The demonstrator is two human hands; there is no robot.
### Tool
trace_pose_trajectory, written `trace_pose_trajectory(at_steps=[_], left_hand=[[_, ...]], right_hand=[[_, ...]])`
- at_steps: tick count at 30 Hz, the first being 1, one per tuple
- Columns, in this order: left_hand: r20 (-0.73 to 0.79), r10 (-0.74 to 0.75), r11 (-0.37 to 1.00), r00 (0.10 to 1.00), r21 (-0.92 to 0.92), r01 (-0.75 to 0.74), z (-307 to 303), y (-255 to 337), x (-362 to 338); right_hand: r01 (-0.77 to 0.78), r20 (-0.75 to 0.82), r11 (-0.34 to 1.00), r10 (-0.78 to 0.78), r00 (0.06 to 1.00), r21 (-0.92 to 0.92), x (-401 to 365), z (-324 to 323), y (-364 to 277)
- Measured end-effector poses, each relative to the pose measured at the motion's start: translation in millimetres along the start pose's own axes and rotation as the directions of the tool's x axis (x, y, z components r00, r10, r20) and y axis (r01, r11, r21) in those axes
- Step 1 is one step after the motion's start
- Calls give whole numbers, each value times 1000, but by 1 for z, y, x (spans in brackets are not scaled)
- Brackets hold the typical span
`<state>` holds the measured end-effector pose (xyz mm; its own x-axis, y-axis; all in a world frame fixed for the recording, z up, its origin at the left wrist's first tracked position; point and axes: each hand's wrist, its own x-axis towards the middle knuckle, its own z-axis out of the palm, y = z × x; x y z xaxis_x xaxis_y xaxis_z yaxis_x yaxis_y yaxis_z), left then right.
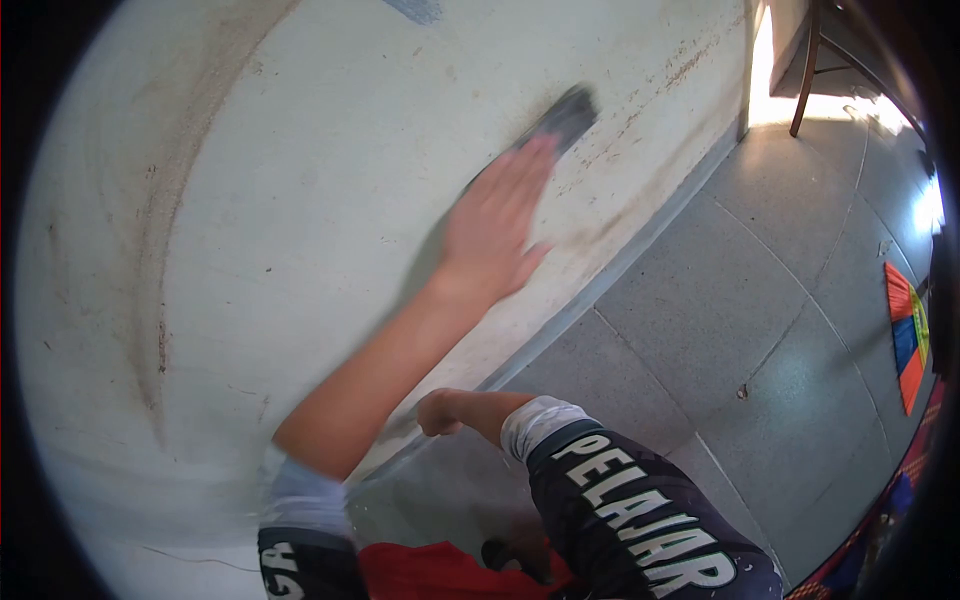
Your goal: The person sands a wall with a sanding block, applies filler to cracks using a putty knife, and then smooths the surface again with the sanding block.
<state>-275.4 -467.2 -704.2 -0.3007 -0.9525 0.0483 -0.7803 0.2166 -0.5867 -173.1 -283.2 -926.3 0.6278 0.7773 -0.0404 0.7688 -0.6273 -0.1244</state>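
Note:
My left hand [495,225] is stretched up along the pale wall [330,190], its fingers long and flat. Under the fingers is a dark grey strip that looks like sandpaper [575,113], pressed against the wall; its far end sticks out past the fingertips. Hand and strip are slightly smeared by motion. Lower down, my right hand [438,412] is curled into a fist close to the foot of the wall, and nothing shows in it. Brown stains [155,290] and small marks run over the wall.
A grey tiled floor [690,330] meets the wall along a grey skirting strip [655,235]. At the top right stands a dark chair leg [805,85]. A multicoloured cloth piece [905,335] lies at the right. A blue-grey patch [415,10] shows on the wall's upper part.

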Motion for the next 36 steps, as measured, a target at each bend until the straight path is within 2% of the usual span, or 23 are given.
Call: trace_pose_trajectory(at_steps=[2, 3, 5, 6, 7, 9, 11, 13, 16, 19, 21, 23, 25, 26, 28, 29, 31, 33, 35, 36], left_hand=[[-49, 1, 992, 999, 123, 5, 6, 15, 62], [-52, -21, 981, 998, 191, 31, 6, 20, 81], [-70, -16, 982, 997, 189, 29, 7, 17, 84], [-84, -6, 982, 996, 189, 22, 4, 16, 84], [-84, 1, 981, 996, 192, 15, 3, 15, 75], [21, -38, 980, 999, 194, 33, -12, 11, 24], [84, -108, 992, 991, -61, 113, -11, 6, -39], [207, -182, 983, 961, 0, 186, -14, 5, -100], [237, -152, 987, 960, 86, 135, -14, -8, -135], [240, -117, 993, 964, -5, 122, -21, -7, -98], [149, -84, 994, 985, -57, 93, -18, -3, -50], [32, -36, 999, 999, 3, 36, -8, 3, 8], [-64, -31, 997, 997, 74, 36, -5, 11, 61], [-64, -33, 997, 997, 72, 37, -2, 13, 72], [-83, -33, 988, 996, 150, 45, -1, 14, 84], [-82, -37, 988, 996, 146, 49, -3, 12, 74], [6, -56, 983, 998, 176, 54, -14, 2, 29], [68, -122, 989, 990, -77, 127, -20, -1, -34], [189, -197, 977, 962, -40, 208, -22, -1, -97], [196, -195, 978, 961, -37, 206, -22, -6, -115]], right_hand=[[-9, 23, 1000, 9, 1000, -7, 7, 6, 1], [-23, -26, 999, 21, 999, -48, 11, 14, 3], [-41, -79, 995, 34, 996, -86, 10, 14, 3], [-2, -17, 997, 0, 1000, -73, 6, 3, 0], [34, 44, 998, -32, 999, -59, 0, -6, 0], [23, 22, 999, -22, 1000, -29, -4, -8, -1], [14, 3, 1000, -14, 1000, 4, -1, -2, 1], [62, -65, 998, -63, 996, -28, 10, 10, 6], [95, -51, 995, -97, 994, -44, 8, 10, 6], [47, -77, 999, -47, 996, -11, -6, 3, 1], [37, -37, 998, -39, 999, -45, -4, -2, 0], [37, 11, 996, -36, 999, -78, 1, 1, 1], [34, -51, 996, -39, 998, -84, 9, 10, 4], [35, -49, 996, -39, 998, -83, 14, 15, 5], [35, -124, 977, -62, 990, -209, 19, 22, 6], [39, -121, 978, -65, 991, -206, 17, 17, 3], [27, 32, 1000, -27, 999, -16, 3, -5, 0], [31, 1, 999, -31, 1000, -26, -2, -6, -3], [30, -34, 999, -32, 999, -43, -3, -4, 1], [65, -50, 995, -69, 996, -69, 1, 1, 3]])
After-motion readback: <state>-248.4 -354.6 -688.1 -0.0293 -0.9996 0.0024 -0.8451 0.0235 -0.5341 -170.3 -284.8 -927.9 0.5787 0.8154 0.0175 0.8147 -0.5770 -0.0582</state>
